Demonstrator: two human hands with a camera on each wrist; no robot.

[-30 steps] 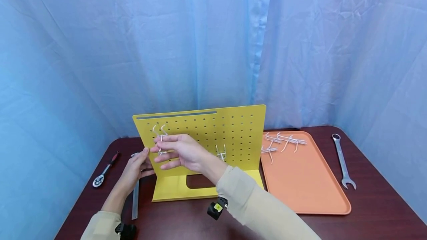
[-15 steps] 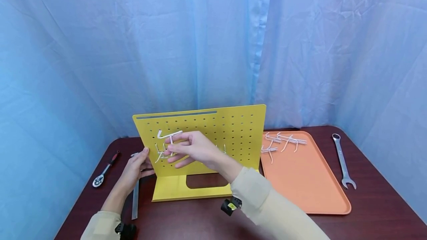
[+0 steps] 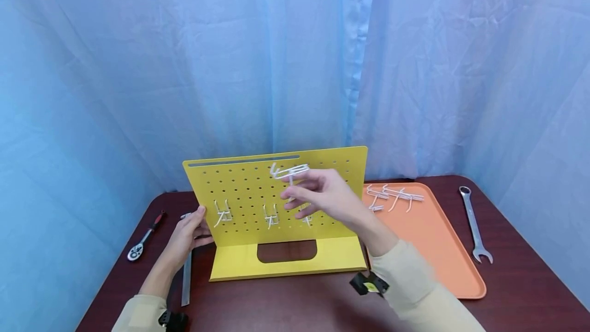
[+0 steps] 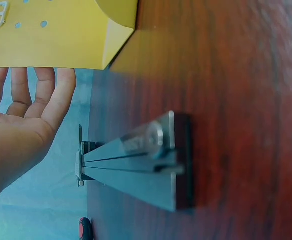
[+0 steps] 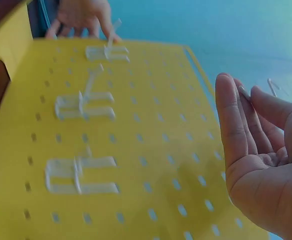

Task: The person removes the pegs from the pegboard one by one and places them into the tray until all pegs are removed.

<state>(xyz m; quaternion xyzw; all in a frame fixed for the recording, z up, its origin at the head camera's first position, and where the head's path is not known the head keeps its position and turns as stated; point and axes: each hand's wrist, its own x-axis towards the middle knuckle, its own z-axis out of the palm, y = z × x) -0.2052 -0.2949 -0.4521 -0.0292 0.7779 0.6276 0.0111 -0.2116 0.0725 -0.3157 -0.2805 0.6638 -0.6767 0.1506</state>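
A yellow pegboard (image 3: 286, 257) stands with three white wire hooks on it: a left hook (image 3: 224, 214), a middle hook (image 3: 271, 218) and a right one (image 3: 306, 218). My left hand (image 3: 188, 232) holds the board's left edge; in the left wrist view its fingers (image 4: 61, 100) reach that edge. My right hand (image 3: 329, 196) pinches another white hook (image 3: 291, 171) in front of the board's upper part, its prongs pointing left. In the right wrist view, the right hand (image 5: 266, 145) hides most of the held hook.
On the right lies an orange tray (image 3: 428, 250) with several white hooks (image 3: 403, 195) at its back left. A wrench (image 3: 475, 224) is right of it. Left of the board are a ratchet (image 3: 146, 237) and a metal caliper-like tool (image 3: 186, 281). Blue curtains (image 3: 276, 55) hang behind.
My right hand has moved right and slightly up with its hook, from the board's left part to its centre right, uncovering the left and middle hooks. The left hand stays at the edge.
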